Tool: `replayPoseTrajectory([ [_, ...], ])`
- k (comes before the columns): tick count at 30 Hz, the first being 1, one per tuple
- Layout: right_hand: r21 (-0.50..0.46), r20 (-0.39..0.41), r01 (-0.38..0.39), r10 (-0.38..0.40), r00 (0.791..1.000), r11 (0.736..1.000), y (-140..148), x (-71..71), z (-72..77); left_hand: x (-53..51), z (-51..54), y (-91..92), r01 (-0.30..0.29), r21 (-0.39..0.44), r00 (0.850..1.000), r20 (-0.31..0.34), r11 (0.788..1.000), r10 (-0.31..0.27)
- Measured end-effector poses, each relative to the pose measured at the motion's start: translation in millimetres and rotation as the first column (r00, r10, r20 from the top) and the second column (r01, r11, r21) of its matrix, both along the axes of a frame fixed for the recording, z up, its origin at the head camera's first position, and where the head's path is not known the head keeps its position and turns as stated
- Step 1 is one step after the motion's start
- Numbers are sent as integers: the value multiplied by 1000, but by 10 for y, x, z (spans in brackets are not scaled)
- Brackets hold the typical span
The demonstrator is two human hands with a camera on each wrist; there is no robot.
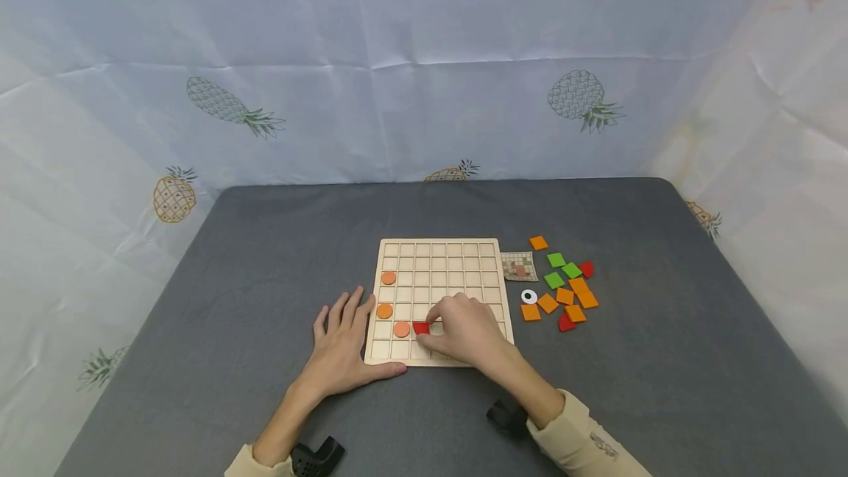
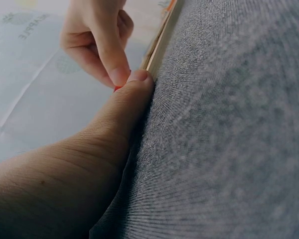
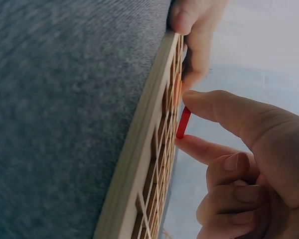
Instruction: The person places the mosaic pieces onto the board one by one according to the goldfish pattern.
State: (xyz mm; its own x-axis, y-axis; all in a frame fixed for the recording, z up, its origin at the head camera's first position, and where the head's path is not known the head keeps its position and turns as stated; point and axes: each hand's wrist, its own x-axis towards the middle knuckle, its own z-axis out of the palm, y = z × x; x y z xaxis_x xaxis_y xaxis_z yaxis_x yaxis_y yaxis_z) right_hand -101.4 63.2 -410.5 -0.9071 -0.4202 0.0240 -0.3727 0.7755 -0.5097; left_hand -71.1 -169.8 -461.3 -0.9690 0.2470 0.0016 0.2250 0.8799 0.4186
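Observation:
A square wooden grid board (image 1: 440, 249) lies on the dark grey table. My left hand (image 1: 341, 352) rests at its lower left corner, fingers spread and straight along the left edge, the thumb against the front edge. My right hand (image 1: 467, 330) is over the lower middle of the board. Its thumb and index finger pinch a red piece (image 3: 184, 123) by its edges, tilted close above the grid, while the other fingers curl inward. Left of the red piece, an orange disc (image 1: 401, 329) sits in a cell; two more orange discs, one (image 1: 384, 311) and another (image 1: 389, 277), sit farther up the left side.
Right of the board lie a small printed grid card (image 1: 520, 266), a white ring with a dark centre (image 1: 528, 297), several orange squares (image 1: 531, 312), green squares (image 1: 553, 280) and two red pieces (image 1: 566, 322). A pineapple-print cloth (image 1: 411, 124) hangs behind the table.

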Motion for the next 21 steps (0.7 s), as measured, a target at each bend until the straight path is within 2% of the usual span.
replayPoseTrajectory([
  [9, 32, -16, 14, -14, 1000, 999, -31, -16, -53, 12, -4, 2, -6, 10, 1000, 6, 1000, 6],
  [21, 65, -17, 32, -31, 999, 997, -52, -4, -38, 1, -13, -1, -4, 3, 1000, 10, 1000, 4],
])
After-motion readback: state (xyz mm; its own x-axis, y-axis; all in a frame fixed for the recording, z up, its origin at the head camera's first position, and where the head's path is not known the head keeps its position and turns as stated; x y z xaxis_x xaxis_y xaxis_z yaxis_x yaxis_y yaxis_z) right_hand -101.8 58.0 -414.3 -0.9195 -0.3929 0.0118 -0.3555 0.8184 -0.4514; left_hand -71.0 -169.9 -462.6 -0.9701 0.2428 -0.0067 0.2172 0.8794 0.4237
